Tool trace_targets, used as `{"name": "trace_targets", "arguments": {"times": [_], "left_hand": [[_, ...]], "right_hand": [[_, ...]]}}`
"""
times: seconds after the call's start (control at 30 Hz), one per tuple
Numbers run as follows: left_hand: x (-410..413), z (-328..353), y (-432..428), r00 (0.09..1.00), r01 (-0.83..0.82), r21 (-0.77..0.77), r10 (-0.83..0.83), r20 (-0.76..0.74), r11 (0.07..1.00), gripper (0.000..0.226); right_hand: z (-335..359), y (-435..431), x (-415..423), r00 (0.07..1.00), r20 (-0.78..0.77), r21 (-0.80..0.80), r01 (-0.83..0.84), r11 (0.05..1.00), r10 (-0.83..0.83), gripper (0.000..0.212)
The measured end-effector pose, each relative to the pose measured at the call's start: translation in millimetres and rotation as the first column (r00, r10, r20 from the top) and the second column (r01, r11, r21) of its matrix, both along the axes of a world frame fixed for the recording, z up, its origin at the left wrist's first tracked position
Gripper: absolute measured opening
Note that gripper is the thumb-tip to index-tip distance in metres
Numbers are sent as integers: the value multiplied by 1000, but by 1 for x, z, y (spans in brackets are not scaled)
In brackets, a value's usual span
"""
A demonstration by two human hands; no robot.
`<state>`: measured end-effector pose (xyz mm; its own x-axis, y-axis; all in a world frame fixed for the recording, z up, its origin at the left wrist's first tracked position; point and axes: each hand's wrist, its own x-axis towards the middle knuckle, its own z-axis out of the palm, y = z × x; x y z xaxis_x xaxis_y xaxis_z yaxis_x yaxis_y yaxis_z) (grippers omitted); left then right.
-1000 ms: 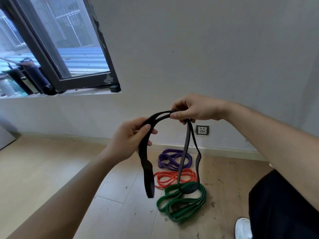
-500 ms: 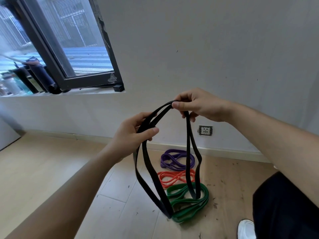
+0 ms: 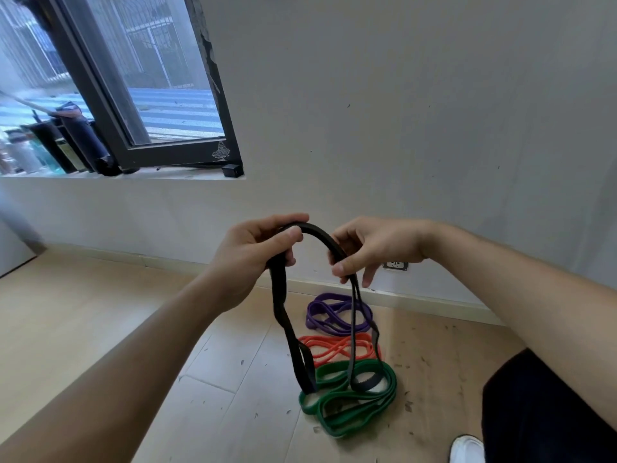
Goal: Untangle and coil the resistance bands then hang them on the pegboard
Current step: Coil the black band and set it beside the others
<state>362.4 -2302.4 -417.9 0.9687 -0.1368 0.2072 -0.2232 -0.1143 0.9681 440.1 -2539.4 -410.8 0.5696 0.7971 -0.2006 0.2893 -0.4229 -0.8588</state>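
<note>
Hands up at chest height in the head view: my left hand (image 3: pixel 257 252) is closed around the black band (image 3: pixel 320 233) and my right hand (image 3: pixel 374 248) pinches it just beside, so the arch between them stays taut while the loops hang free to sort. Purple band (image 3: pixel 337 310), orange band (image 3: pixel 337 347) and green band (image 3: pixel 350 402) wait on the floor (image 3: pixel 100 329); I see no pegboard.

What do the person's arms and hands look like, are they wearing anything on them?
Nothing is worn on them. The left hand and right hand are bare, with no gloves, rings or watch showing. Both forearms are bare too, with no sleeves in view. Short, plain fingernails show on the fingers.
</note>
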Motion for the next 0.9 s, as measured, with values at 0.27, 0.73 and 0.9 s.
{"name": "trace_targets", "arguments": {"times": [0.27,0.73,0.9], "left_hand": [[2,0,-9,997,-20,53,16,71,998,30],[6,-16,18,986,125,179,-102,-132,976,34],[9,-7,19,995,19,10,-18,-96,1000,46]], "right_hand": [[11,24,-13,994,32,260,88,962,-100,28],[32,5,-2,942,-119,641,314,700,-314,18],[27,-19,15,945,-91,548,310,777,-313,28]]}}
